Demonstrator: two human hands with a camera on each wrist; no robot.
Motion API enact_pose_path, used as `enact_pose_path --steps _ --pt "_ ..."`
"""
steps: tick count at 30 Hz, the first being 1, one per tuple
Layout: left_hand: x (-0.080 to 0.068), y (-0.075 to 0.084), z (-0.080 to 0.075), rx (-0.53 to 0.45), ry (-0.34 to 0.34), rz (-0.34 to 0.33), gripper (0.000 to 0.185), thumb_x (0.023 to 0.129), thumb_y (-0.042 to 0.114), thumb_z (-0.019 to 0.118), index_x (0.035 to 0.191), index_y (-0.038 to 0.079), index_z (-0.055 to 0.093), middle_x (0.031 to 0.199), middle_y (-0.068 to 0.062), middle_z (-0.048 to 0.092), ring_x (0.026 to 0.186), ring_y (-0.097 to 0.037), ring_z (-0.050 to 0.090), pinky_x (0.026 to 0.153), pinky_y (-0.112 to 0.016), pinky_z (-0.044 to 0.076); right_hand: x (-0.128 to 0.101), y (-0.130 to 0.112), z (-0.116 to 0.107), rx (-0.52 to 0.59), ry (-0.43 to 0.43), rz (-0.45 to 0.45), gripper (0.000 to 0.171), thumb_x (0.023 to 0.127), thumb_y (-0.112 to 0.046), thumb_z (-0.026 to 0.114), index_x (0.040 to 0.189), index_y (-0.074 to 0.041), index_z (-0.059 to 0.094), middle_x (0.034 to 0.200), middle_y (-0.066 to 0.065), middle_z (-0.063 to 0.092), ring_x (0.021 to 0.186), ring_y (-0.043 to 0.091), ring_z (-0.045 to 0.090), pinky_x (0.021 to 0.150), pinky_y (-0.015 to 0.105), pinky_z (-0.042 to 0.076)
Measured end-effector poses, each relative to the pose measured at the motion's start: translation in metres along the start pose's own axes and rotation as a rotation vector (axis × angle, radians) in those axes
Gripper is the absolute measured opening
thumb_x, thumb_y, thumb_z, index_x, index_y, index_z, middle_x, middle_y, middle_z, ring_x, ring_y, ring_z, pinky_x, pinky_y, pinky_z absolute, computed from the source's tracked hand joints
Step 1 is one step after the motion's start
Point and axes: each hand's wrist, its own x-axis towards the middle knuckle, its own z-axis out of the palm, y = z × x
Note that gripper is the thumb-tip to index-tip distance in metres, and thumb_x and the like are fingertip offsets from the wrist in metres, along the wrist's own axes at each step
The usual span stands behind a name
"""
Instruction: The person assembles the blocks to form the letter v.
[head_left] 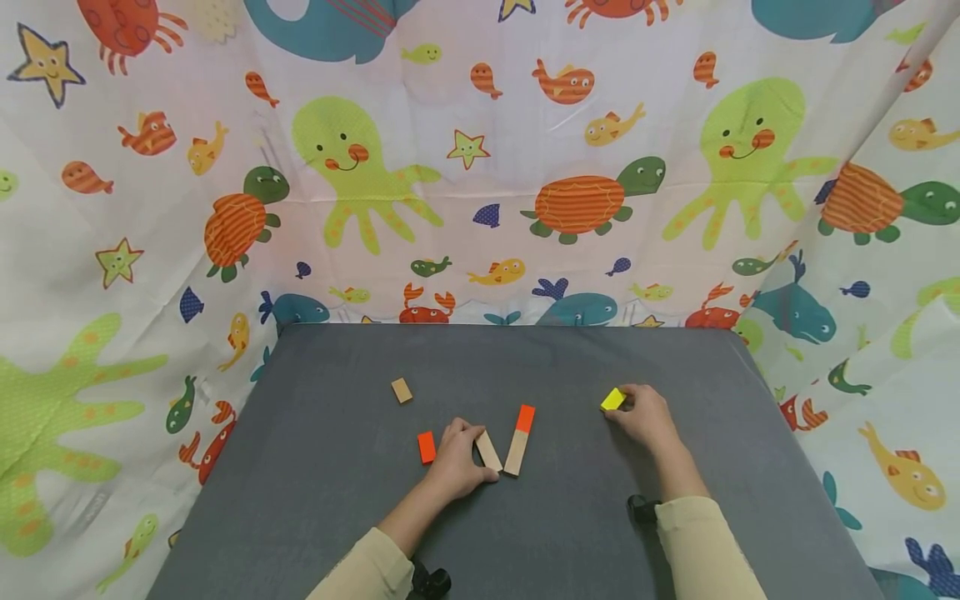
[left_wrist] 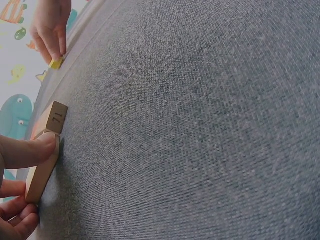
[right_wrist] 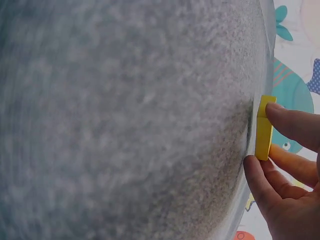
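Observation:
On the grey table [head_left: 337, 500] my left hand [head_left: 457, 461] grips a plain wooden block [head_left: 488, 450], thumb along its side; the left wrist view shows that wooden block [left_wrist: 46, 150] lying flat under my thumb. A small orange block [head_left: 426, 447] lies just left of the hand. A longer wooden block with an orange end [head_left: 519, 439] lies just right of it. My right hand [head_left: 645, 417] pinches a small yellow block [head_left: 612, 399] resting on the table; the right wrist view shows the yellow block [right_wrist: 264, 127] between thumb and fingers.
A small plain wooden block [head_left: 401, 390] lies apart, farther back on the left. A sea-animal printed cloth [head_left: 480, 167] hangs behind and beside the table. Both forearms wear beige sleeves [head_left: 705, 550].

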Motion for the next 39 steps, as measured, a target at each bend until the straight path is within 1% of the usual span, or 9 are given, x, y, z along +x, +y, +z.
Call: enact_pose_path --steps 12,19,25,28,35,39 --pt "0.0 0.0 0.0 -0.013 0.002 -0.011 0.082 0.069 0.025 0.095 0.14 0.006 0.059 0.124 -0.006 0.05 0.116 -0.023 0.047 0.099 -0.043 0.048 0.002 -0.012 0.002 0.031 -0.006 -0.041 0.058 0.089 -0.017 0.077 0.137 0.006 0.056 0.132 0.028 0.055 0.114 0.04 0.062 0.096 0.053 0.052" --pt "0.0 0.0 -0.001 -0.018 0.005 -0.006 0.082 0.069 0.025 0.095 0.14 0.006 0.059 0.122 -0.006 0.05 0.115 -0.023 0.047 0.098 -0.043 0.048 0.002 -0.02 0.004 0.04 0.0 -0.056 0.056 0.088 -0.014 0.077 0.137 0.006 0.057 0.133 0.027 0.055 0.113 0.04 0.063 0.096 0.052 0.052" --pt "0.001 -0.001 -0.001 -0.02 0.004 -0.002 0.082 0.069 0.025 0.095 0.14 0.006 0.059 0.122 -0.005 0.05 0.115 -0.023 0.047 0.099 -0.044 0.048 0.002 -0.027 0.006 0.056 -0.008 -0.091 0.056 0.088 -0.016 0.078 0.135 0.007 0.058 0.131 0.027 0.057 0.111 0.039 0.064 0.096 0.052 0.052" --pt "0.0 -0.001 -0.001 -0.023 0.004 0.003 0.082 0.069 0.025 0.095 0.14 0.005 0.058 0.122 -0.006 0.05 0.116 -0.024 0.047 0.099 -0.044 0.047 0.002 -0.032 0.007 0.064 -0.016 -0.094 0.056 0.088 -0.017 0.078 0.135 0.006 0.058 0.13 0.026 0.057 0.111 0.038 0.063 0.096 0.052 0.052" --pt "0.001 -0.002 0.0 -0.019 0.0 -0.001 0.082 0.069 0.025 0.095 0.14 0.006 0.058 0.123 -0.006 0.05 0.115 -0.023 0.047 0.099 -0.043 0.048 0.0 -0.041 0.013 0.048 -0.017 -0.119 0.054 0.087 -0.015 0.079 0.132 0.006 0.06 0.129 0.026 0.057 0.11 0.038 0.064 0.094 0.052 0.053" --pt "0.001 -0.002 0.0 -0.022 0.002 0.001 0.082 0.069 0.026 0.095 0.14 0.006 0.058 0.122 -0.005 0.05 0.114 -0.022 0.047 0.098 -0.043 0.048 0.0 -0.043 0.017 0.039 -0.011 -0.119 0.053 0.087 -0.014 0.079 0.132 0.005 0.061 0.13 0.025 0.057 0.11 0.037 0.063 0.094 0.051 0.053"
